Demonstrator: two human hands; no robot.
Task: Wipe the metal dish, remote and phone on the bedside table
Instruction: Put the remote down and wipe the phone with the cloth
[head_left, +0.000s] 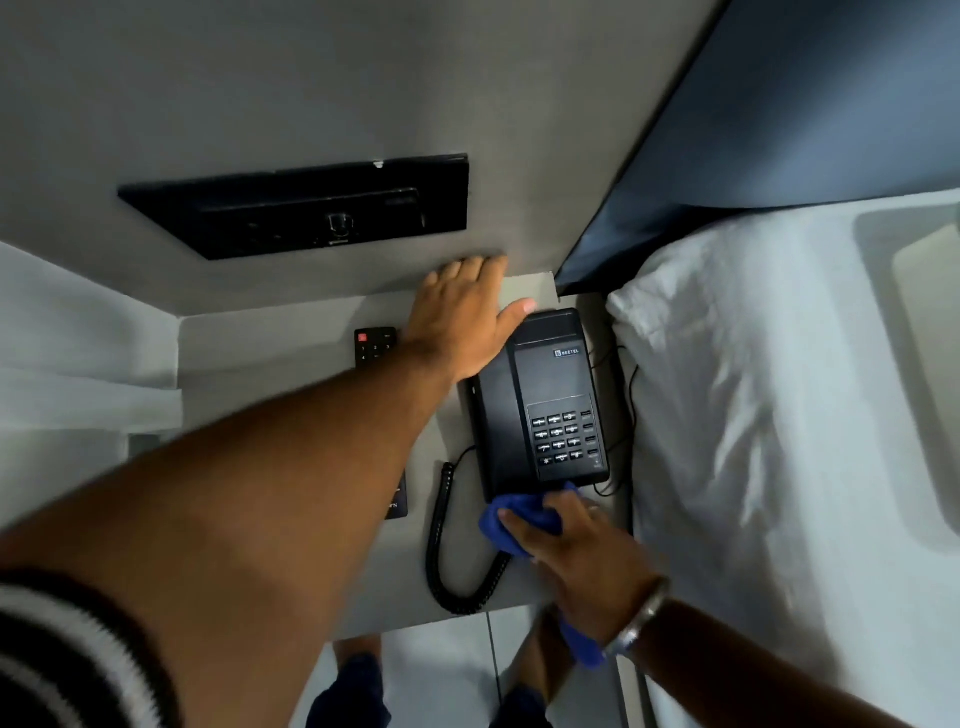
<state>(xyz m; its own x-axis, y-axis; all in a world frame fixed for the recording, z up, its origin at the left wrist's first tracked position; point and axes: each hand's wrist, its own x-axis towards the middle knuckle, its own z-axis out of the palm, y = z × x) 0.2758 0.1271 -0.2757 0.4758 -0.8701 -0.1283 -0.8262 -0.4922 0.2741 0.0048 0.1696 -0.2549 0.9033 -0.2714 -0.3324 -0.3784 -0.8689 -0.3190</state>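
A black desk phone with a keypad sits on the grey bedside table, its coiled cord looping toward the front edge. My right hand grips a blue cloth pressed against the phone's near end. My left hand reaches over the table, fingers spread, palm resting against the wall beside the phone's far corner. A black remote with a red button lies behind my left forearm, partly hidden. No metal dish is visible.
A black switch panel is on the wall above the table. A bed with white sheets and a dark headboard borders the table on the right. A dark card peeks out under my left arm.
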